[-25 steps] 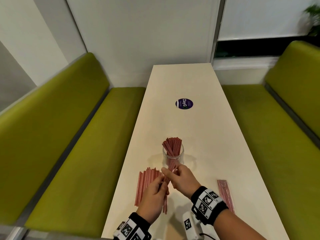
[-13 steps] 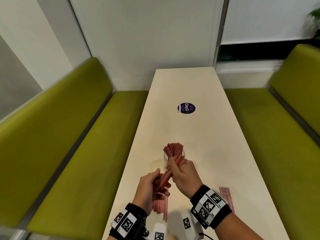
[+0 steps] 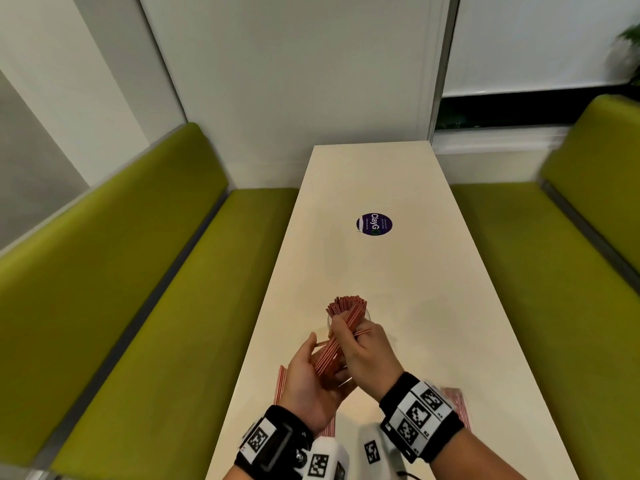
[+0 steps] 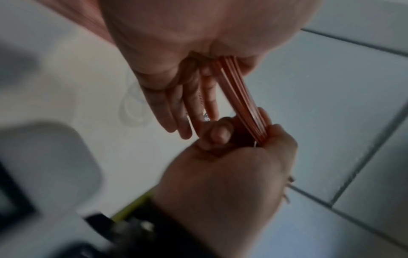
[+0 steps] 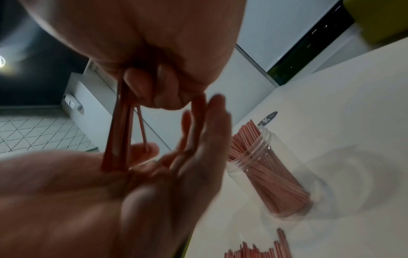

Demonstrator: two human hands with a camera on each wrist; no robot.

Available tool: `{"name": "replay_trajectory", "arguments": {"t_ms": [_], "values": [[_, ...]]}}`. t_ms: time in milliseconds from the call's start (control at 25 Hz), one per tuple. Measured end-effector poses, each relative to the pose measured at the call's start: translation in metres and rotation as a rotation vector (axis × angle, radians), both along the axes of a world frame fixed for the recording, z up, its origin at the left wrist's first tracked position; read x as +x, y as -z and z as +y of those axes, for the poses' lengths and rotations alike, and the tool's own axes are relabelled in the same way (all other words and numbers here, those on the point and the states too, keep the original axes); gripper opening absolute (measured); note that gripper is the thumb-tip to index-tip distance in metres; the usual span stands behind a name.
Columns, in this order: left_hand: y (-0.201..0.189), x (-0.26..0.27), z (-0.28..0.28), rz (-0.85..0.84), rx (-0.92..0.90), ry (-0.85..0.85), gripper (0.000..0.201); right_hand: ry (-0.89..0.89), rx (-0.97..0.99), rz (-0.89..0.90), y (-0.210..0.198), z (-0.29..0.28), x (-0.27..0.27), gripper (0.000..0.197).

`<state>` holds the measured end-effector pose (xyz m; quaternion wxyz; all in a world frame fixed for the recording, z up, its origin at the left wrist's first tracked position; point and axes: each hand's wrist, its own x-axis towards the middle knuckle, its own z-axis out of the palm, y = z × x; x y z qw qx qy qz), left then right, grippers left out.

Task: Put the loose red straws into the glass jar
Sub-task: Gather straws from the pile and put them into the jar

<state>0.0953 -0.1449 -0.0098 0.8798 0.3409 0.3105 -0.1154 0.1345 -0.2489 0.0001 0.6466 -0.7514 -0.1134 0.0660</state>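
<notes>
Red straws [image 3: 332,351], one bunch too blurry to count, are pinched by the right hand [image 3: 363,351] over the flat left hand [image 3: 308,379], near one glass jar [image 5: 262,167].

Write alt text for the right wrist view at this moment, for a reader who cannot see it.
A right hand grips a bundle of red straws whose lower ends rest in the open palm of the left hand. Behind them on the white table stands a clear jar already packed with red straws, and more loose straws lie near the bottom edge.
</notes>
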Motion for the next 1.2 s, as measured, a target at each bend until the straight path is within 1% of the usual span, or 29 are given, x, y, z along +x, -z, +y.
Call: {"name": "replay_trajectory", "arguments": {"t_ms": [80, 200, 280, 360, 480, 520, 600, 640, 720, 800, 840, 920, 1000, 1120, 1160, 1200], "values": [[0.004, -0.001, 0.002, -0.055, 0.183, 0.057, 0.051, -0.017, -0.017, 0.023, 0.001, -0.005, 0.007, 0.04], [0.005, 0.0, 0.012, -0.162, 0.532, 0.093, 0.054, -0.093, -0.189, -0.046, 0.004, -0.014, 0.011, 0.05], [0.004, 0.003, 0.019, -0.234, 0.769, 0.125, 0.049, -0.134, -0.262, -0.071, -0.001, -0.017, 0.011, 0.054], [-0.003, 0.006, 0.026, -0.303, 0.887, 0.132, 0.04, -0.147, -0.305, -0.089, -0.005, -0.017, 0.012, 0.049], [-0.021, 0.011, 0.03, -0.448, 0.956, 0.188, 0.036, -0.235, -0.363, -0.045, -0.004, -0.014, 0.014, 0.032], [-0.028, 0.013, 0.031, -0.496, 0.981, 0.203, 0.035, -0.276, -0.415, -0.04, -0.002, -0.014, 0.014, 0.029], [-0.037, 0.02, 0.033, -0.541, 1.042, 0.198, 0.031, -0.332, -0.553, -0.089, 0.002, -0.012, 0.014, 0.027], [-0.038, 0.025, 0.035, -0.535, 1.061, 0.185, 0.029, -0.34, -0.587, -0.115, 0.002, -0.011, 0.013, 0.023], [-0.038, 0.032, 0.039, -0.51, 1.032, 0.193, 0.035, -0.346, -0.568, -0.138, 0.001, -0.008, 0.012, 0.016], [-0.036, 0.034, 0.038, -0.52, 0.996, 0.314, 0.046, -0.359, -0.529, -0.156, 0.0, -0.006, 0.012, 0.019], [-0.035, 0.033, 0.035, -0.538, 0.977, 0.379, 0.047, -0.365, -0.511, -0.169, 0.001, -0.006, 0.012, 0.024], [-0.031, 0.029, 0.025, -0.536, 0.949, 0.408, 0.038, -0.377, -0.507, -0.154, 0.002, -0.006, 0.013, 0.029], [-0.024, 0.025, 0.016, -0.504, 0.971, 0.424, 0.027, -0.404, -0.623, -0.139, -0.001, -0.004, 0.015, 0.027], [-0.016, 0.017, 0.012, -0.488, 1.035, 0.528, 0.026, -0.479, -0.854, -0.192, -0.001, -0.004, 0.017, 0.027], [-0.015, 0.016, 0.014, -0.51, 1.078, 0.54, 0.027, -0.439, -0.856, -0.193, -0.001, -0.006, 0.018, 0.022], [-0.014, 0.014, 0.016, -0.55, 1.151, 0.528, 0.026, -0.379, -0.811, -0.15, 0.0, -0.008, 0.018, 0.016]]}}
